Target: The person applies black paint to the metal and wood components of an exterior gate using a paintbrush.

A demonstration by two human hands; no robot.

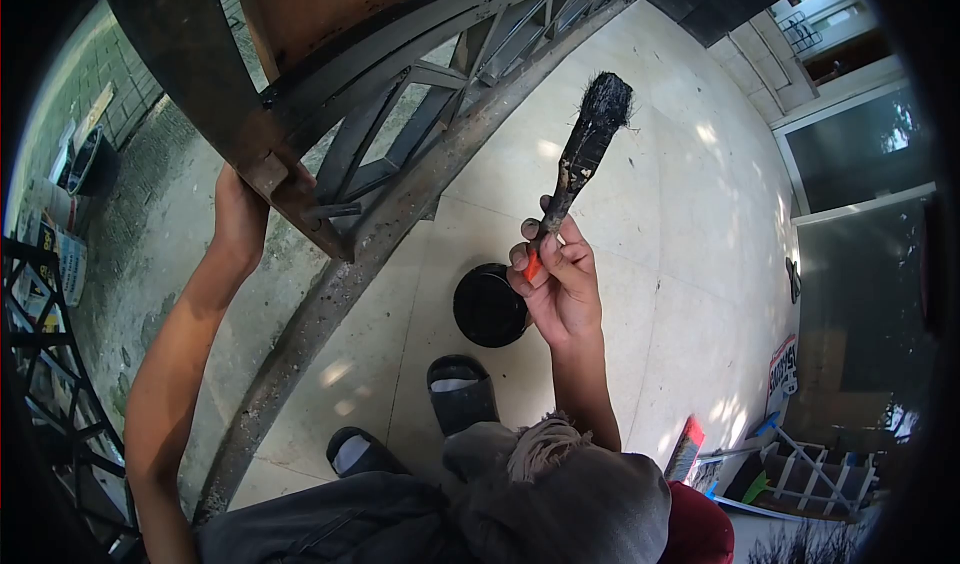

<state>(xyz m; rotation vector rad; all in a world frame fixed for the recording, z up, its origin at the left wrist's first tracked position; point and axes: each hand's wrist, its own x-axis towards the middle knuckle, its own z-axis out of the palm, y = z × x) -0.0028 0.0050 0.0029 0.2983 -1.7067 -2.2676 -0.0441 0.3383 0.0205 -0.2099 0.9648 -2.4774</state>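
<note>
My right hand [562,282] is wrapped round the orange-tipped handle of a paintbrush [580,154], whose bristles are coated black and point up and away from me. Just below and left of that hand, a round black container [490,306] stands on the pale tiled floor. On the left, my left hand [243,209] is at the lower end of a dark metal gate post [215,94], its fingers partly hidden behind the metal. Dark bars of the gate frame [350,104] run from the post toward the top right.
A raised concrete edge [330,299] runs diagonally under the gate. Buckets [85,159] and cans lie at the far left beside a black lattice [50,364]. A red-bristled broom [686,446] and a rack [810,479] are at the lower right, near glass doors [850,154].
</note>
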